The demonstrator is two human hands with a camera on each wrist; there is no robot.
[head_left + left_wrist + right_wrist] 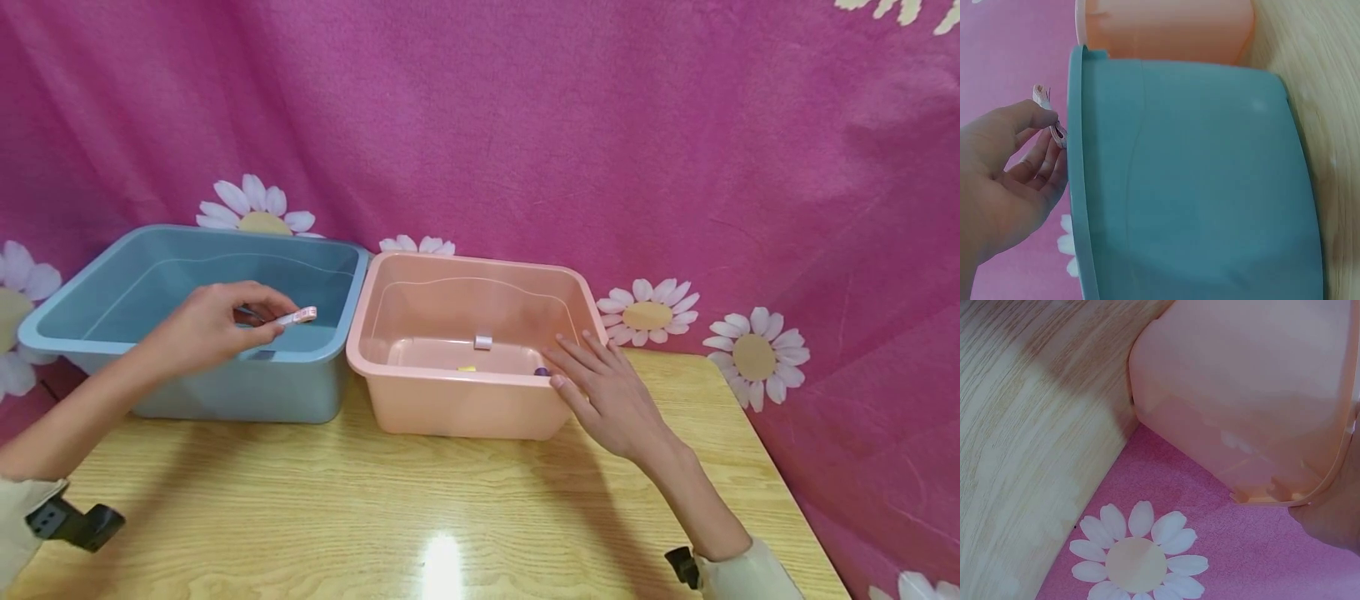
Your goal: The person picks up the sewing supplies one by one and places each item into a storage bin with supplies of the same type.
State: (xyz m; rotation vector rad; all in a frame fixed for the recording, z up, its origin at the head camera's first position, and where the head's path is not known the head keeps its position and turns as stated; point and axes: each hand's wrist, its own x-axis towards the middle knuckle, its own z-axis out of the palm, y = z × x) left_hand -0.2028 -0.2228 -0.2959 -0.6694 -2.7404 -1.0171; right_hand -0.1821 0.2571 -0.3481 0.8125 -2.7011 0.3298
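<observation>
My left hand [213, 325] is over the front part of the blue-grey tub [240, 392]. Between thumb and fingers it pinches a small folded strip [302, 316], whitish with pinkish-red marks, resembling a folded measuring tape. Looped ends of the strip show beside the tub's rim in the left wrist view. My right hand [611, 396] has its fingers spread out over the right front corner of the pink tub [472, 408] and touches the rim. Inside the pink tub lie a small white roll-like piece [482, 342], a yellow item [467, 368] and a purple item [542, 372], the last two partly hidden.
Both tubs stand side by side on a wood-grain table [337, 508]. Behind them hangs a magenta cloth [480, 125] with white daisies. The table's right edge [772, 467] runs beside my right arm. The blue tub's floor is mostly hidden.
</observation>
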